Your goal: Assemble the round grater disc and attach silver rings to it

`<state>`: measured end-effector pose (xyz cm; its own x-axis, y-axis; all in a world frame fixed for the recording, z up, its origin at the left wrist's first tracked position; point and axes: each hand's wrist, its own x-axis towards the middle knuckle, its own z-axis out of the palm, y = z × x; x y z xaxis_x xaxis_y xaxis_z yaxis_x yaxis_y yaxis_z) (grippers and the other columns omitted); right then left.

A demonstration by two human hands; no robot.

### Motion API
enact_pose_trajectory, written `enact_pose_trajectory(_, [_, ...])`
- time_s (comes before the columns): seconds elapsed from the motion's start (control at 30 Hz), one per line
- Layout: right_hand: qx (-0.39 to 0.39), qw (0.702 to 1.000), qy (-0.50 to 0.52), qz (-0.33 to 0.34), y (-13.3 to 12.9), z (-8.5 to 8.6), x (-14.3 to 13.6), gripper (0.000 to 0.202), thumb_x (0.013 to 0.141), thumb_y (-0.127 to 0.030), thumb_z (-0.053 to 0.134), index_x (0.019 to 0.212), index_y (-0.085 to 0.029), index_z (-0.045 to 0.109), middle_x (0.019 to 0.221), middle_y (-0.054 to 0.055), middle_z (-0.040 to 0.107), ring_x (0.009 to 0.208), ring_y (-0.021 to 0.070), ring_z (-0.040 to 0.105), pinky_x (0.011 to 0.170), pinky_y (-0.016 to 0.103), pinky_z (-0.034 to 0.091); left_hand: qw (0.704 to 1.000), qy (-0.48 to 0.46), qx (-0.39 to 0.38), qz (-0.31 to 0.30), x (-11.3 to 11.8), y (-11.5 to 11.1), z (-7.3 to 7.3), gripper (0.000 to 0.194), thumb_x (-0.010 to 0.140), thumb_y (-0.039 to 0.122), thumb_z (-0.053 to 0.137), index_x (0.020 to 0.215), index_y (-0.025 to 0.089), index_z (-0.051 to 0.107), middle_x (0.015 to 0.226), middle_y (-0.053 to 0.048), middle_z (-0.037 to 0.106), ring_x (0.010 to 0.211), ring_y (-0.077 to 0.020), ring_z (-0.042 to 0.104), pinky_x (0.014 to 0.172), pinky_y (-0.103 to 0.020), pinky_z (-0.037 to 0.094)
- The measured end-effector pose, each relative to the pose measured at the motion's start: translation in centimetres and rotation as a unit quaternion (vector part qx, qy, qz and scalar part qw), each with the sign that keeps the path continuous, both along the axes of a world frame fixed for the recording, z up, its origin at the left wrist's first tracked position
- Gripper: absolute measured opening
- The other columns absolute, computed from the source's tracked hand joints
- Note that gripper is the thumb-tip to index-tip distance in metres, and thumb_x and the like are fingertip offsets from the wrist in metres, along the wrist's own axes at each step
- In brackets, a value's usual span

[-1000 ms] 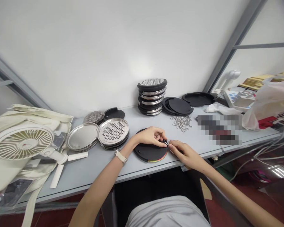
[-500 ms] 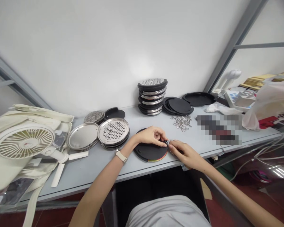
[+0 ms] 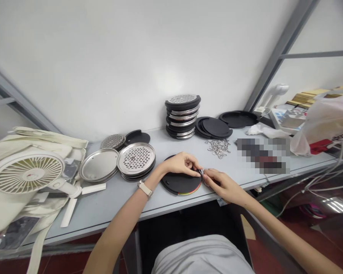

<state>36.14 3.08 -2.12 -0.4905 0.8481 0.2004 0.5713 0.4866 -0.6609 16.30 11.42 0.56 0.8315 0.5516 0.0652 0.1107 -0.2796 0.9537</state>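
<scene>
A black round disc (image 3: 180,185) with a red and yellow stripe along its near right edge lies close to the table's front. My left hand (image 3: 183,164) rests over the disc, its fingers curled and pinching at the right rim. Meeting it there, my right hand (image 3: 220,185) has thumb and finger closed on a small metal piece (image 3: 201,172), partly hidden by the fingertips. Beyond the hands sits a pile of metal rings or clips (image 3: 218,147). To the left is a stack of perforated metal discs (image 3: 136,159).
Plain metal plates (image 3: 99,164) and a white fan (image 3: 30,172) on cloth lie left. A tall stack (image 3: 182,117) and black round trays (image 3: 216,127) stand behind. A plastic bag (image 3: 326,120) and cables are at right.
The view has shifted slightly. Both hands keep nearly the same pose at the disc's right rim.
</scene>
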Motion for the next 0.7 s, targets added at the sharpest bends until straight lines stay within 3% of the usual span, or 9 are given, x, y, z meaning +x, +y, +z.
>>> enact_pose_trajectory(0.3, [0.001,1.000,0.000,-0.008,-0.05,0.07,-0.09,0.032,0.096,-0.033,0.032,0.069,-0.020,0.041,0.067,-0.001,0.045,0.063,0.0143,0.046,0.063,0.027,0.038,0.999,0.035,0.018,0.005,-0.05,-0.05,0.39,0.028,0.064,0.029,0.073,0.084,0.010,0.069,0.078,-0.002,0.059,0.059,-0.0044,0.039,0.054,-0.021,0.031])
enact_pose_trajectory(0.7, [0.008,0.999,0.001,-0.040,0.10,-0.32,-0.59,0.030,0.096,-0.033,0.032,0.072,-0.020,0.045,0.068,0.000,0.050,0.065,0.0149,0.049,0.063,0.027,0.038,0.997,0.070,0.031,0.013,-0.20,0.16,0.23,0.038,0.067,0.030,0.072,0.101,0.013,0.067,0.072,0.000,0.056,0.057,-0.0040,0.043,0.054,-0.018,0.033])
